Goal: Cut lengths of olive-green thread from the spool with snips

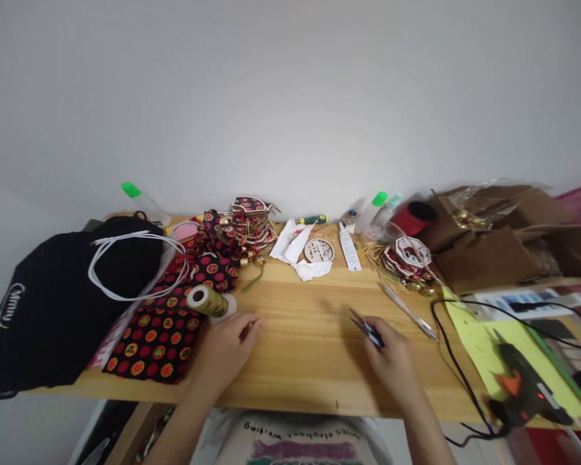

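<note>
Right hand (pixel 392 352) grips small scissors (pixel 366 327); left hand (pixel 225 345) rests loosely curled (holding nothing visible) near the gold thread spool (pixel 208 300); cutting thread looks next.

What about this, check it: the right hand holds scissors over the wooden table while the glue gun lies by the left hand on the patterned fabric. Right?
Not quite. The head view shows the glue gun on the far right, on the yellow-green sheet, beyond the right hand holding the scissors. By the left hand lies a gold thread spool.
</note>
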